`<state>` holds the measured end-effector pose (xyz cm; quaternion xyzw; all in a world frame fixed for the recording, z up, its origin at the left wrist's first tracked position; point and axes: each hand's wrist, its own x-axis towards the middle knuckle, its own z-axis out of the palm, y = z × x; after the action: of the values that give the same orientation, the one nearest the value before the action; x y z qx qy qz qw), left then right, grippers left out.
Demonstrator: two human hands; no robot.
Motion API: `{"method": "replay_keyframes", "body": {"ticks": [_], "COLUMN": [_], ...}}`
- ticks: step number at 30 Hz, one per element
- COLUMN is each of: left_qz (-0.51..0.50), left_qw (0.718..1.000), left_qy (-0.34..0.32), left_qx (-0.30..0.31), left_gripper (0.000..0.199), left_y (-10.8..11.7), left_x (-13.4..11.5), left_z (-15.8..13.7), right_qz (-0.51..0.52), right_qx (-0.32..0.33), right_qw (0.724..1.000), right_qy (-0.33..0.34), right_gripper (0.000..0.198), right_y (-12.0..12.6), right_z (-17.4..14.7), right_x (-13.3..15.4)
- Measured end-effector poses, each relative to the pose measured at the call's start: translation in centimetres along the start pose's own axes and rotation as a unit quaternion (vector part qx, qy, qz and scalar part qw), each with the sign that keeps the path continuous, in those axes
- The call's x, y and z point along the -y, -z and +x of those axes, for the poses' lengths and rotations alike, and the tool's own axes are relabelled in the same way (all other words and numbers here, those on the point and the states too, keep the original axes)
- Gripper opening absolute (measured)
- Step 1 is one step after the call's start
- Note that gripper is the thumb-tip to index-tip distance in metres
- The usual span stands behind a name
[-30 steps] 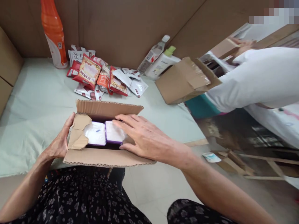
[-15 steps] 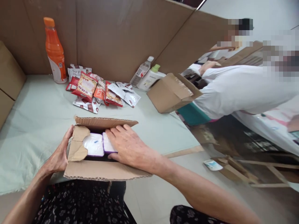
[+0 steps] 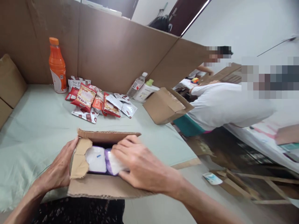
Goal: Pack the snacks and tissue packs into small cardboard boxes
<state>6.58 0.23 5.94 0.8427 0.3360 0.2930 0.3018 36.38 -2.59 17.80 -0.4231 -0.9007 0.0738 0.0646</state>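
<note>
An open cardboard box [image 3: 105, 186] lies at the front edge of the cloth-covered table, its long flaps spread. My left hand [image 3: 59, 169] grips the box's left end, with some fingers hidden behind the cardboard. Inside, a white pack with purple edges [image 3: 95, 159] sits partly under the torn left flap [image 3: 80, 160]. My right hand [image 3: 137, 161] reaches in from the right, its fingers and thumb closed round a second white-and-purple pack [image 3: 114, 163]. That pack is tilted beside the first one; the hand covers its right part.
Snack packets [image 3: 85, 98] lie in a pile behind the box, near an orange drink bottle [image 3: 57, 68]. A clear bottle [image 3: 137, 85], a white bottle [image 3: 146, 91] and a small carton [image 3: 161, 107] stand farther right. Cardboard panels [image 3: 112, 53] wall the back. A person in white [image 3: 224, 104] works to the right.
My right hand has pulled the second pack up and tilted it, so more of its purple side shows. My left hand stays on the box. The camera view has shifted upward.
</note>
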Motion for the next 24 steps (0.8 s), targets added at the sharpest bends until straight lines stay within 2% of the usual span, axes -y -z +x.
{"method": "replay_keyframes", "body": {"ticks": [3,5,8,10,12,15,17,19,21,22,24], "left_qz": [0.023,0.024,0.013,0.003,-0.006,-0.007,0.000,0.003,-0.003,-0.005,-0.012], "left_qw": [1.000,1.000,0.999,0.999,0.999,0.999,0.999,0.999,0.999,0.999,0.998], "left_qy": [0.001,0.011,0.021,0.026,0.035,0.045,0.044,0.043,0.044,0.046,0.052], "left_qx": [0.009,0.013,0.022,0.026,0.025,0.026,0.027,0.027,0.027,0.027,0.028], "left_gripper": [0.102,0.102,0.100,0.102,0.104,0.103,0.100,0.099,0.102,0.105,0.109], "left_y": [0.3,0.6,0.8,0.8,0.7,0.8,0.8,0.8,0.7,0.7,0.6], "left_x": [-0.5,-0.7,-0.8,-0.7,-0.5,-0.2,-0.1,-0.2,-0.3,-0.3,-0.1], "left_z": [0.6,0.7,0.6,0.5,0.3,0.2,0.2,0.1,0.0,0.0,-0.1], "right_qz": [-0.042,-0.019,0.071,0.141,0.230,0.366,0.401,0.417,0.410,0.400,0.372], "right_qx": [0.060,0.041,-0.064,-0.160,-0.247,-0.361,-0.440,-0.453,-0.446,-0.444,-0.432], "right_qw": [0.997,0.999,0.995,0.975,0.932,0.823,0.758,0.722,0.719,0.728,0.773], "right_qy": [0.022,0.018,-0.005,-0.057,-0.134,-0.241,-0.267,-0.316,-0.341,-0.335,-0.278], "right_gripper": [0.017,0.017,0.020,0.024,0.026,0.030,0.035,0.038,0.036,0.034,0.030], "right_y": [-0.3,0.1,2.1,3.7,5.0,5.8,5.5,4.8,3.8,3.3,2.9], "right_z": [1.3,1.5,0.3,-0.7,-0.6,2.4,5.5,8.2,9.2,9.0,6.9], "right_x": [0.1,0.0,-0.8,-2.1,-4.3,-9.8,-14.0,-17.1,-17.8,-17.0,-13.5]}}
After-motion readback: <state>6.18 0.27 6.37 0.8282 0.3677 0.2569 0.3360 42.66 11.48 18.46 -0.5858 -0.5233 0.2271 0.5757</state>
